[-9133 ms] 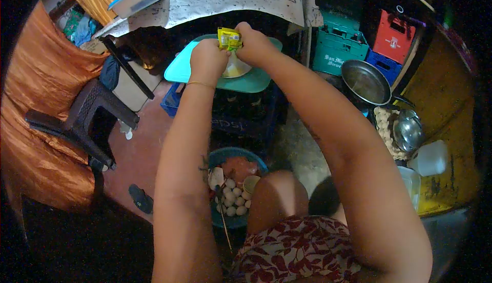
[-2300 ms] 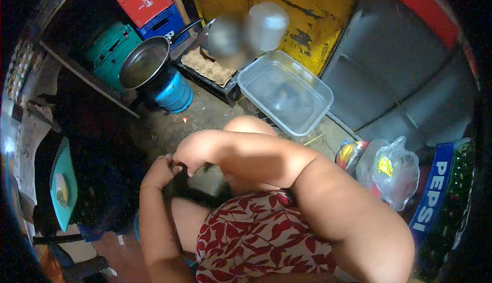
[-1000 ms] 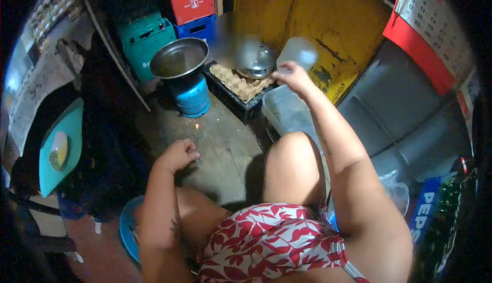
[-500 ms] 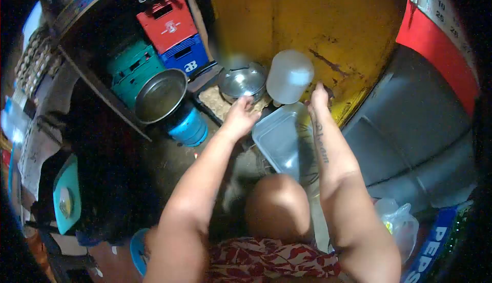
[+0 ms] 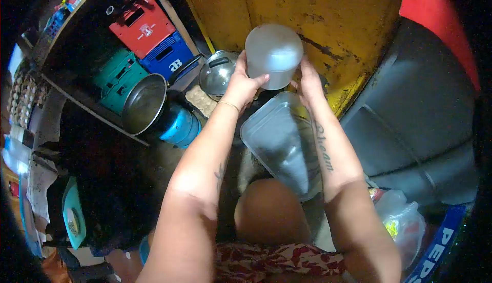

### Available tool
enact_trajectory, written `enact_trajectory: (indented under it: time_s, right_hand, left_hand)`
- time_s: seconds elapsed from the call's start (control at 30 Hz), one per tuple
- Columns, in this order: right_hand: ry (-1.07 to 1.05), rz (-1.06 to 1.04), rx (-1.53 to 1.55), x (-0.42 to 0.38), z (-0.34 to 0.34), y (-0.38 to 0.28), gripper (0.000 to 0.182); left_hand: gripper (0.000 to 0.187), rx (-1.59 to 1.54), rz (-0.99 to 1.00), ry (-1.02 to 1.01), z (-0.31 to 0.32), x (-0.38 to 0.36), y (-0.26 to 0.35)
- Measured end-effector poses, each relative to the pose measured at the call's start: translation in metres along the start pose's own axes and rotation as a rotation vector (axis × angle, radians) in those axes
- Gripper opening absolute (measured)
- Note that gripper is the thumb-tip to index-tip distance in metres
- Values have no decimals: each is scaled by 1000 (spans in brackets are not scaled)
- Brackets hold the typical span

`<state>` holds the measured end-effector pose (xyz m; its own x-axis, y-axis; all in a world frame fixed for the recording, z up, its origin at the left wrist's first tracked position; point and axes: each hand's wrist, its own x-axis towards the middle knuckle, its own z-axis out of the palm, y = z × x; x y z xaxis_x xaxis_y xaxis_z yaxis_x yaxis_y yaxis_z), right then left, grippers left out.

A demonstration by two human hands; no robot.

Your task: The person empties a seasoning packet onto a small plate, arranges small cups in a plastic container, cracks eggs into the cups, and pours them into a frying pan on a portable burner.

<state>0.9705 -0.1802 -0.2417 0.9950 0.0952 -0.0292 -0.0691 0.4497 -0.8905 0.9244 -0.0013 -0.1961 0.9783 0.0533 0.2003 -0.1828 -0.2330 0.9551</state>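
Note:
A translucent, rounded plastic canister (image 5: 274, 52) is between my two hands, near the yellow wall. My left hand (image 5: 246, 80) grips its left side, with the thumb across the lower front. On the opposite side, my right hand (image 5: 310, 83) holds it, fingers partly hidden behind. Just left of my left hand sits a pan with a glass lid (image 5: 218, 73) and a dark handle. Below the canister lies a clear plastic tub (image 5: 279, 134), tilted toward my knee.
An open pan (image 5: 145, 103) stands over a blue gas canister (image 5: 180, 126) on the left. Red (image 5: 142, 25), blue (image 5: 166, 57) and green crates (image 5: 119, 75) are stacked behind. A dark grey panel (image 5: 405, 124) borders the right, with a plastic bag (image 5: 402, 221) lower down.
My left hand has moved from beside the lidded pan onto the plastic canister. The canister has shifted up and slightly left, and my right hand is now against its side.

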Motion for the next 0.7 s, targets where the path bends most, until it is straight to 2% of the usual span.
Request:
enact_trajectory:
  time_s: [0.03, 0.07, 0.1, 0.13, 0.2, 0.23, 0.27, 0.33, 0.4, 0.47, 0.5, 0.57, 0.6, 0.63, 0.7]
  right_hand:
    - [53, -33, -50, -12, 7, -15, 62]
    - [107, -68, -100, -21, 13, -26, 63]
    - [-65, -111, -114, -18, 5, -34, 68]
    - [-163, -296, -37, -18, 6, -35, 69]
    - [-138, -269, 184, -37, 19, -58, 69]
    - [-200, -423, 220, -43, 28, -66, 67]
    - [-244, -397, 358, -51, 35, -75, 68]
    - [-290, -360, 473, -61, 49, -81, 68]
    - [-314, -323, 498, -77, 74, -86, 68]
    - [-338, -279, 521, -95, 98, -90, 67]
    - [-360, -186, 546, -105, 109, -93, 66]
    - [-391, -86, 570, -117, 129, -91, 65]
    - [-391, -48, 472, -120, 143, -89, 64]
    - [-390, -14, 375, -123, 157, -86, 62]
    - [-438, -8, 423, -137, 188, -86, 58]
  left_hand:
    - [92, 5, 4, 4, -2, -4, 10]
    - [90, 89, 93, 41, -5, -8, 21]
    - [88, 174, 184, 78, -8, -12, 34]
    - [88, 178, 192, 82, -13, -18, 47]
    - [82, 494, 343, 81, -28, -36, 80]
    - [80, 477, 393, 6, -36, -45, 96]
    - [80, 482, 395, 19, -44, -55, 110]
    - [80, 440, 439, -135, -62, -75, 131]
    - [80, 432, 444, -19, -82, -86, 124]
    - [83, 462, 189, 25, -113, -99, 113]
    - [90, 490, 216, -61, -127, -107, 112]
    - [67, 243, -93, -231, -145, -137, 113]
    - [56, 101, -265, -324, -151, -153, 120]
    - [56, 105, -267, -316, -155, -166, 120]
    - [34, 50, -176, -92, -161, -187, 116]
